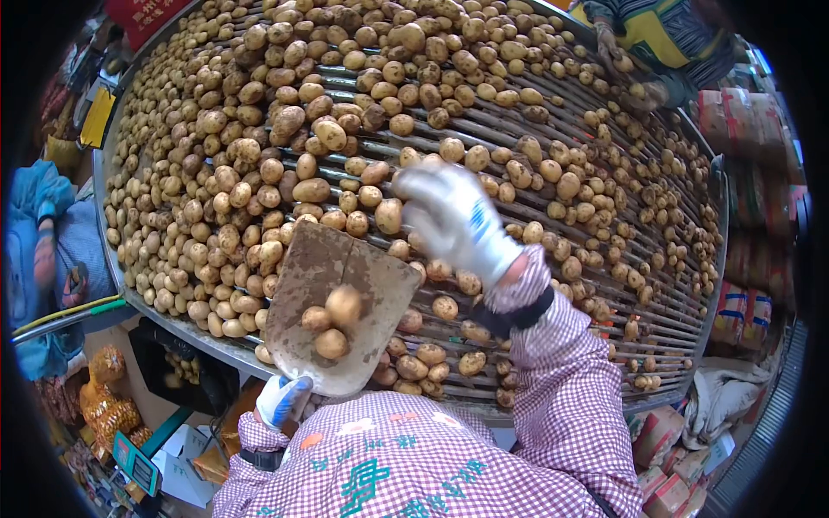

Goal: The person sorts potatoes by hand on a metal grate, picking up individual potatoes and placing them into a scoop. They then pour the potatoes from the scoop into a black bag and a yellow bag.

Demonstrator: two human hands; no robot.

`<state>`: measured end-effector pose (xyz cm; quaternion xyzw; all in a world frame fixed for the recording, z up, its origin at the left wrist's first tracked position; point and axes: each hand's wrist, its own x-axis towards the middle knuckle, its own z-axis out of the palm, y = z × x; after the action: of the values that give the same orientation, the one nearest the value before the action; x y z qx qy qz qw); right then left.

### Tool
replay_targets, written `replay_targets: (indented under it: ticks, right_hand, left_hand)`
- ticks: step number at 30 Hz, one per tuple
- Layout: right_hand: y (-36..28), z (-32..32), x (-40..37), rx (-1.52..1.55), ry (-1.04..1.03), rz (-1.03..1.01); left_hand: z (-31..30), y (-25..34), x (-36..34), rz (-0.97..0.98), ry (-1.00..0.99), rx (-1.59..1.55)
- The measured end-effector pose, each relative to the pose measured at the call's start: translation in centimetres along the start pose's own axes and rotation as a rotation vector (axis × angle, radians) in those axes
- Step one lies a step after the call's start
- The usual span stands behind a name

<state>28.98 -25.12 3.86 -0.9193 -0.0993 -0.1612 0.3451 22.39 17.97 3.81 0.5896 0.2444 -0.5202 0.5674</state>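
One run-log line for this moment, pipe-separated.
left hand: gripping scoop | scoop: three potatoes, one blurred | right hand: blurred, over barred table, grip unclear

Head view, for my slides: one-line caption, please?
Gloved left hand gripping a scoop of potatoes, blurred right hand above a slatted table strewn with more.

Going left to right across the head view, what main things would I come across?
Co-worker's blue sleeve, net bag, left hand, scoop, blurred right hand, pale cloth.
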Motion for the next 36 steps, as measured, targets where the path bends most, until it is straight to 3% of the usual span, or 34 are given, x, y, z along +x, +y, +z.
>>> replay_targets:
  ticks: [1, 3, 4, 6, 8, 9, 10, 12, 13, 15, 16, 18, 21, 23, 24, 26, 29, 32, 34, 36]
  right_hand:
    - [1.8, -1.4, -0.2, -0.238, 0.101, 0.113]
    - [8.1, -2.3, -2.3, -0.785, 0.134, 0.543]
    - [10.9, -3.1, -3.8, -0.863, 0.028, 0.756]
    - [13.0, -3.0, -5.9, -0.821, -0.328, 0.933]
    - [9.1, -1.4, -6.4, -0.819, -0.305, 0.81]
    - [6.1, -1.2, -6.0, -0.62, -0.265, 0.802]
    - [6.0, -0.1, -7.2, -0.724, -0.4, 0.567]
    - [1.9, -0.1, -7.3, -0.415, -0.261, 0.362]
    - [1.9, -0.3, -7.2, -0.416, -0.256, 0.364]
    - [2.7, -0.7, -6.1, -0.439, -0.005, 0.288]
    - [3.7, -1.7, -4.6, -0.405, 0.07, 0.351]
    - [8.2, -2.2, -2.9, -0.623, 0.214, 0.433]
    - [15.0, -2.2, 0.7, -0.372, 0.122, 0.697]
    - [16.5, -2.7, 3.6, -0.19, -0.074, 0.813]
    - [16.5, -2.1, 4.7, -0.326, -0.182, 0.814]
    - [14.7, -0.5, 5.4, -0.491, -0.191, 0.865]
    - [13.8, 0.8, 4.1, -0.353, 0.032, 0.829]
    - [8.0, 0.0, 2.7, -0.243, 0.274, 0.533]
    - [2.2, -0.6, 1.7, 0.239, 0.27, 0.229]
    - [-0.3, 0.2, -0.2, 0.119, 0.302, -0.052]
  left_hand:
    - [-0.3, -0.1, 0.1, 0.004, -0.009, 0.051]
    - [-0.7, -0.4, 0.5, 0.017, -0.024, 0.103]
    - [-0.8, -0.7, 0.6, 0.046, -0.043, 0.097]
    - [-0.9, -0.8, 0.7, 0.079, -0.066, 0.094]
    - [-0.9, -0.9, 0.7, 0.064, -0.073, 0.065]
    - [-0.8, -1.0, 0.7, 0.056, -0.076, 0.055]
    - [-0.8, -1.0, 0.7, 0.025, -0.063, 0.024]
    - [-0.7, -0.7, 0.7, -0.001, -0.051, 0.003]
    - [-0.4, -0.6, 0.6, 0.01, -0.047, -0.017]
    - [-0.5, -0.6, 0.5, 0.025, -0.039, -0.039]
    - [-1.0, -0.7, 0.6, -0.005, -0.058, -0.042]
    - [-1.4, -0.8, 0.6, -0.031, -0.079, -0.041]
    - [-1.1, -0.7, 0.5, -0.031, -0.054, -0.027]
    - [-0.5, -0.2, -0.1, -0.03, -0.035, -0.02]
    - [-0.3, 0.0, -0.2, -0.044, -0.019, -0.011]
    - [0.1, 0.0, -0.1, -0.038, -0.024, 0.039]
    - [0.6, 0.4, -0.5, -0.031, -0.003, 0.002]
    - [0.7, 0.5, -0.5, -0.014, -0.02, 0.004]
    - [0.8, 0.2, -0.4, -0.019, -0.016, -0.005]
    - [1.1, 0.4, -0.5, -0.011, -0.017, -0.012]
